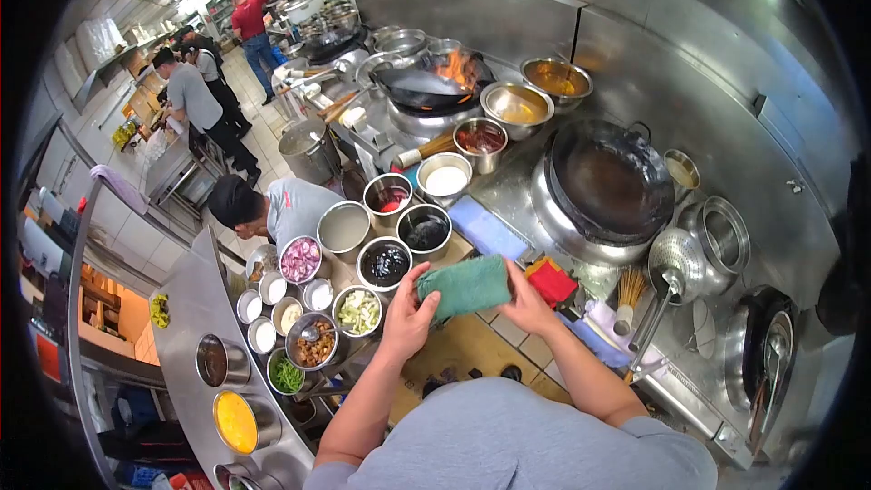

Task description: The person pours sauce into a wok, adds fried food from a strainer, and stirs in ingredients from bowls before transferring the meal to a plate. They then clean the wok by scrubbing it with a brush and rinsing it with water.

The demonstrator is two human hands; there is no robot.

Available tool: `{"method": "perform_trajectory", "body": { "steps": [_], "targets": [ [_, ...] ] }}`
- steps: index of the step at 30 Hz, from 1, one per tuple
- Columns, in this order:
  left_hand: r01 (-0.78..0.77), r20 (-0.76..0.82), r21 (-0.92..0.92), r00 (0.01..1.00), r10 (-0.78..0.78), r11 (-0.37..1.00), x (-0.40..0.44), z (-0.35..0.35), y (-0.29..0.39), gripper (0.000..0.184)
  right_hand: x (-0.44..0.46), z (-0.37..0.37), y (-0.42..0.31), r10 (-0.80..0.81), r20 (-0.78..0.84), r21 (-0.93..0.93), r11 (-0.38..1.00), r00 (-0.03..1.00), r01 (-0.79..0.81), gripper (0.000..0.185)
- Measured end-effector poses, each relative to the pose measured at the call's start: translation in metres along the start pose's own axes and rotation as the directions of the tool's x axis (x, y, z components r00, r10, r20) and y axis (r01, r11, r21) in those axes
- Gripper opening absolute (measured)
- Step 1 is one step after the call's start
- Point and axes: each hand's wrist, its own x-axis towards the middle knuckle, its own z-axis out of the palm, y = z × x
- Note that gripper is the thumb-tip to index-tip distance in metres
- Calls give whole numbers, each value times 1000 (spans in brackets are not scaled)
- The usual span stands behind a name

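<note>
Between my two hands is a folded green cloth [467,289], held up in front of my body. My left hand [410,316] grips its left end, the thumb lying on the near face. At the opposite end my right hand [528,304] closes on the cloth, with its fingers partly hidden behind it. Just past my left hand stand a steel pot of dark sauce [384,263] and a bowl of chopped pale green vegetable [357,310]. A red cloth [550,281] lies close to my right hand.
A large wok [611,181] sits on the burner at the right, with a perforated ladle [679,265] and a bamboo brush [629,290] nearby. Flames [456,68] rise at another wok [422,86]. A co-worker [304,209] bends beside the ingredient pots at left.
</note>
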Motion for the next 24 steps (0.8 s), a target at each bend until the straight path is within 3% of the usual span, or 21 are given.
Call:
{"method": "perform_trajectory", "body": {
  "steps": [1, 2, 3, 4, 6, 7, 9, 10, 13, 15, 18, 20, 21, 22, 24],
  "targets": [
    [39, 15, -11, 999, -39, 999, -1, -3, 7, 44, -10, -1, -3, -16, 4, 0, 1000, 1000, 16, 73],
    [48, 36, -16, 998, -47, 999, 1, -7, 1, 45, -20, -5, -10, 175, 154, 458, 860, 972, -227, 68],
    [58, 58, -21, 997, -57, 998, 1, -12, -10, 47, -26, -7, -13, 262, 376, 752, 474, 889, -458, 63],
    [94, 70, 12, 993, -94, 996, -1, -15, -18, 46, -26, -2, -10, 247, 375, 752, 482, 893, -449, 63],
    [101, 51, 1, 994, -101, 995, -3, -13, -35, 42, -21, 11, 2, 647, 248, 655, 436, 721, -617, 53],
    [97, 51, 4, 994, -97, 995, -6, -13, -48, 42, -20, 15, 6, 644, 249, 656, 438, 723, -615, 53],
    [147, 42, 29, 988, -148, 989, -10, -17, -67, 36, -18, 20, 10, 492, 137, 577, 666, 860, -473, 41],
    [254, 16, 158, 966, -260, 954, -14, -19, -62, 32, -17, 20, 8, 485, 134, 579, 669, 864, -465, 41],
    [239, -36, 210, 971, -237, 948, -22, -18, -69, 31, -15, 15, 1, 414, 184, 565, 698, 891, -441, 36],
    [222, -53, 166, 975, -216, 961, -26, -15, -68, 29, -14, 14, 2, 429, 371, 552, 612, 824, -567, 32],
    [145, -41, 24, 989, -144, 989, -28, -17, -74, 30, -13, 15, -1, 329, 467, 587, 579, 821, -566, 31],
    [36, -141, 236, 990, -2, 971, -26, -20, -85, 28, -10, 15, -10, 273, 511, 601, 564, 815, -566, 30],
    [37, -143, 236, 990, -3, 971, -27, -21, -90, 28, -12, 18, -16, 242, 524, 545, 641, 816, -540, 31],
    [4, -179, 366, 982, 66, 931, -27, -16, -88, 25, -12, 20, -23, 211, 541, 484, 714, 814, -506, 31],
    [-53, -222, 516, 956, 194, 855, -29, 1, -65, 21, -14, 26, -31, 155, 563, 495, 724, 812, -481, 32]
  ]
}}
